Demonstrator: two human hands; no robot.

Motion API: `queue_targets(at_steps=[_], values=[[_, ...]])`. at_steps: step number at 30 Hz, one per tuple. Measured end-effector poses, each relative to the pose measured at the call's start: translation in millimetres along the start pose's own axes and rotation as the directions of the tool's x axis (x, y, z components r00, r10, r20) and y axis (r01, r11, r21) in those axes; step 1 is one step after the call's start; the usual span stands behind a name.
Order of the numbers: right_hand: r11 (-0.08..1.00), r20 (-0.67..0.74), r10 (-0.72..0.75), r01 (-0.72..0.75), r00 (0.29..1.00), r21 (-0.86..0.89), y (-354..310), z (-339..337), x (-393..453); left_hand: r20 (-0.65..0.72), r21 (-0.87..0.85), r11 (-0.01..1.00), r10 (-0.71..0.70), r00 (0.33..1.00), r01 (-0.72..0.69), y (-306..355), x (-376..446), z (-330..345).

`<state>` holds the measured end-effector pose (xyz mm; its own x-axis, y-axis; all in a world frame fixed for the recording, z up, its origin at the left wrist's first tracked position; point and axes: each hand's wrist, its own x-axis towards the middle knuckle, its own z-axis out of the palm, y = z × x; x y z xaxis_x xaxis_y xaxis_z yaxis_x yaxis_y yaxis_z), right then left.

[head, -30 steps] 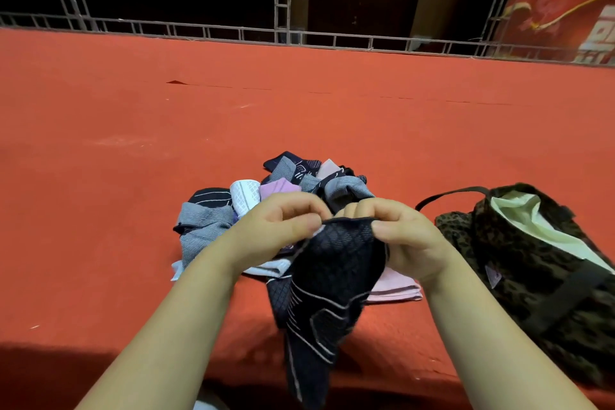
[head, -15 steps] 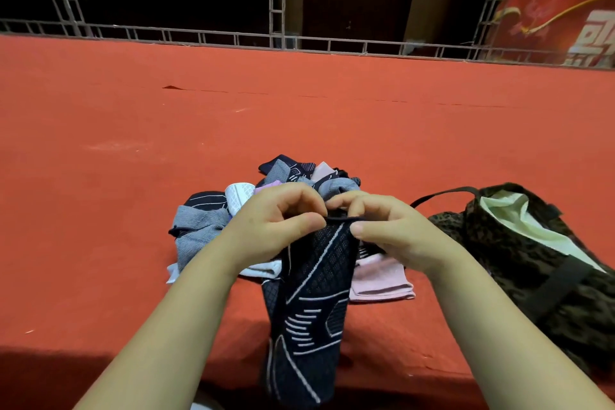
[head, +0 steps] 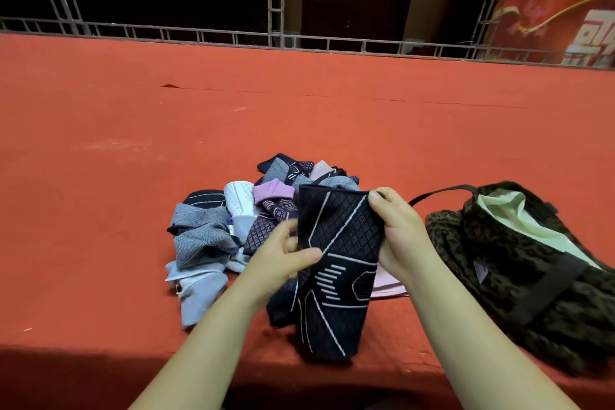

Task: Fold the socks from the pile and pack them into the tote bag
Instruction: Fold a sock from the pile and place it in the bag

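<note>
Both hands pinch one dark patterned sock [head: 336,263] above the pile [head: 233,230]: left hand [head: 283,260] at mid-edge, right hand [head: 396,236] at the cuff; folding is underway; next, double it, then reach the tote bag [head: 519,263] on the right.

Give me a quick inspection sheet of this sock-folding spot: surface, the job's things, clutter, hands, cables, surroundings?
Surface: red cloth-covered table, with a small tear near the far left.
Job's things: dark patterned sock held up; sock pile of grey, white, purple and dark socks behind it; leopard-print tote bag on the right, mouth open, pale lining showing.
Clutter: nothing seen.
Hands: left hand grips the sock's left edge at mid-length; right hand pinches its top right corner.
Cables: nothing seen.
Surroundings: metal truss railing along the far edge; red banner at far right; dark beyond.
</note>
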<state>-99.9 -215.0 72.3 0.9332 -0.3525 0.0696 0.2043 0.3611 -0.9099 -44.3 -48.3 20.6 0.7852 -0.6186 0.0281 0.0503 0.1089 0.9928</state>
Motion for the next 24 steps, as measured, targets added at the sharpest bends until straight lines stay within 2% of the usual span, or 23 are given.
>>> queue_targets(at_steps=[2,4,7,9,11,14,17,19,21,24], values=[[0.999,-0.046,-0.034,0.033,0.998,-0.028,3,-7,3,0.002,0.015,0.998,-0.056,0.998,0.056,-11,2,7],[0.999,-0.079,-0.026,0.022,0.997,-0.049,7,-16,5,-0.016,-0.045,0.996,-0.075,0.997,0.074,-19,5,11],[0.987,-0.109,0.102,-0.114,0.989,-0.109,23,-34,-3,0.004,-0.225,0.970,-0.096,0.995,0.094,-23,8,15],[0.947,-0.047,0.236,-0.241,0.971,-0.210,38,-46,-15,0.001,-0.293,0.950,-0.109,0.994,0.105,-25,10,17],[0.905,-0.009,0.316,-0.304,0.949,-0.299,54,-54,-26,-0.049,-0.329,0.937,-0.142,0.989,0.119,-30,12,17],[0.911,-0.080,0.253,-0.266,0.964,-0.315,69,-62,-33,-0.050,-0.341,0.921,-0.218,0.975,0.189,-38,8,15],[0.921,-0.112,0.177,-0.205,0.978,-0.332,70,-63,-33,0.051,-0.170,0.944,-0.279,0.959,0.284,-47,-2,17],[0.916,-0.152,0.151,-0.196,0.977,-0.350,63,-61,-27,-0.009,-0.121,0.969,-0.219,0.976,0.217,-43,1,18],[0.904,-0.182,0.092,-0.159,0.979,-0.397,48,-53,-15,-0.108,-0.093,0.992,-0.095,0.990,0.085,-30,15,15],[0.929,-0.183,-0.026,-0.044,0.983,-0.366,20,-39,8,-0.164,0.042,0.993,0.114,0.980,-0.108,9,38,10]])
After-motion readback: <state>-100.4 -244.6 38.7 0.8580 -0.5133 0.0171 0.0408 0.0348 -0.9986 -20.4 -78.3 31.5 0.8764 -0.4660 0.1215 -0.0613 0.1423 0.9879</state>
